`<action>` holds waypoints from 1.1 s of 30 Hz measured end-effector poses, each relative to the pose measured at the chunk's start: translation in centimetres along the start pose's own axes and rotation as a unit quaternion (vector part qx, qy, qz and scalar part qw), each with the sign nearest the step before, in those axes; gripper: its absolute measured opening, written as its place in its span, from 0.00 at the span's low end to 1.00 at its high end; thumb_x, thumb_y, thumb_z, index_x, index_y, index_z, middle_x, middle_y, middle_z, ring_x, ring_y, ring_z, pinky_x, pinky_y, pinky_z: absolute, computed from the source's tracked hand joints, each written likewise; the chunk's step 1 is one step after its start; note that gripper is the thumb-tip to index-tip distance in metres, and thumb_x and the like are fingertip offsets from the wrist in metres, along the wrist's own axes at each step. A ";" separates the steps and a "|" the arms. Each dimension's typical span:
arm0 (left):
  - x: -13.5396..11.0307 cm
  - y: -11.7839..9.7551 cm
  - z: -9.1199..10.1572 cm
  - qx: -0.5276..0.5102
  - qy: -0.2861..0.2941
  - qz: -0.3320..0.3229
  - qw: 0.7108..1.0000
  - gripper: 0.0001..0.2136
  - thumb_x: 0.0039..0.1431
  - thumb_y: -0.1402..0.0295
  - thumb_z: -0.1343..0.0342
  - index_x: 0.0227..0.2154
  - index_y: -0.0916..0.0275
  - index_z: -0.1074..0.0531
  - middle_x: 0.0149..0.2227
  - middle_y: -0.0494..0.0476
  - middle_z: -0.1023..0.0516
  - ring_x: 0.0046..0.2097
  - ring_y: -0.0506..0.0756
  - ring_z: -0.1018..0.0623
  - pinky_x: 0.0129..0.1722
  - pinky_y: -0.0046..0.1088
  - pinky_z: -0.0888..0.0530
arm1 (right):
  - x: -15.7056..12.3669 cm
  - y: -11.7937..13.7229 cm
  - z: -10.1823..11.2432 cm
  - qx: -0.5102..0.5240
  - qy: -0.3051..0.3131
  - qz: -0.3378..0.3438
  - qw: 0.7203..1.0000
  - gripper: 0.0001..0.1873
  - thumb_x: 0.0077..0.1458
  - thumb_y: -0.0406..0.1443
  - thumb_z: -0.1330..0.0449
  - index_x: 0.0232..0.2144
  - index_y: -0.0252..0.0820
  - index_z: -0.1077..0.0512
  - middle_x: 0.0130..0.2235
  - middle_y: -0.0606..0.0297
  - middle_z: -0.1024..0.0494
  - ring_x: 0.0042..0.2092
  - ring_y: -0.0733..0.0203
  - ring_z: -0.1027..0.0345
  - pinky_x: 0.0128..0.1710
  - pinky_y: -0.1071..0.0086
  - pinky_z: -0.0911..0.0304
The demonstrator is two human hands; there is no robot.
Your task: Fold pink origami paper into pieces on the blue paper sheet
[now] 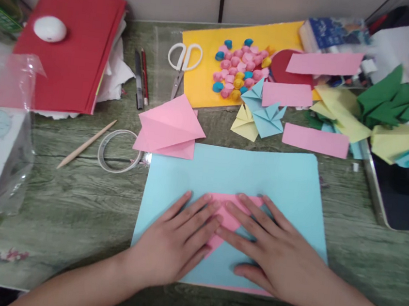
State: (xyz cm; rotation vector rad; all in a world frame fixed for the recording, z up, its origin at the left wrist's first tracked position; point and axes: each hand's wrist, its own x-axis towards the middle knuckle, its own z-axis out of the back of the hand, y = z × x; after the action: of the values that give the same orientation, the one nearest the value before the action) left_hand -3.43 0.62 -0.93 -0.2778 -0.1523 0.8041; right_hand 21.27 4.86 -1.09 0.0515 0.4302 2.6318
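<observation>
A folded piece of pink paper (230, 217) lies on a large light-blue sheet (254, 170). My left hand (177, 240) rests flat over its left part with the fingers spread. From the other side my right hand (271, 250) presses on the paper, also flat with fingers apart. The fingertips of both hands meet near the middle of the pink piece. Much of its outline is hidden under them. Just beyond the blue sheet's upper left corner, pink paper squares (171, 125) overlap in a loose pile.
Tape roll (102, 149), pointed wooden stick (86, 144), pencil (144, 78) and scissors (179, 70) lie left and behind. Small paper roses (241, 67) cover a yellow sheet (199, 94). Pink strips (315, 139), folded blue paper shapes (268, 121) and a phone (401, 193) are on the right.
</observation>
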 end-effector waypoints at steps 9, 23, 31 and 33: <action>0.1 0.0 0.2 0.000 0.008 0.009 1.000 0.22 0.62 0.64 0.52 0.57 0.66 0.41 0.63 0.62 0.44 0.65 0.62 0.48 0.61 0.48 0.45 | -0.3 0.1 -0.1 -0.011 -0.039 0.034 0.999 0.28 0.57 0.43 0.47 0.59 0.49 0.43 0.58 0.63 0.35 0.62 0.54 0.50 0.61 0.51 0.59; -0.1 0.0 0.4 -0.008 0.001 0.042 0.999 0.22 0.60 0.63 0.50 0.56 0.60 0.38 0.63 0.63 0.45 0.64 0.65 0.48 0.60 0.51 0.46 | 0.0 0.0 0.1 -0.019 -0.024 0.033 0.999 0.30 0.58 0.44 0.48 0.61 0.49 0.47 0.61 0.67 0.41 0.63 0.52 0.53 0.61 0.51 0.59; 0.2 0.0 0.8 -0.036 -0.013 0.095 0.995 0.18 0.60 0.67 0.51 0.54 0.56 0.35 0.61 0.52 0.39 0.63 0.63 0.46 0.61 0.52 0.49 | 0.0 0.1 0.1 -0.012 -0.026 0.029 0.999 0.28 0.58 0.43 0.47 0.60 0.50 0.46 0.61 0.66 0.41 0.62 0.52 0.51 0.59 0.51 0.55; 0.3 0.0 0.7 -0.041 -0.033 0.107 0.993 0.18 0.61 0.67 0.52 0.53 0.59 0.34 0.59 0.52 0.36 0.62 0.62 0.44 0.61 0.51 0.49 | 0.0 0.1 0.1 -0.010 -0.027 0.029 0.999 0.28 0.57 0.43 0.47 0.60 0.51 0.45 0.62 0.65 0.41 0.62 0.51 0.51 0.59 0.50 0.55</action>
State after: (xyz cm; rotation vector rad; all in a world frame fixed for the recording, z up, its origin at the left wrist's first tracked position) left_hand -3.38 0.98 -0.25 -0.3496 -0.2204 1.0228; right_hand 21.20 4.81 -0.99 0.1303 0.3896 2.6843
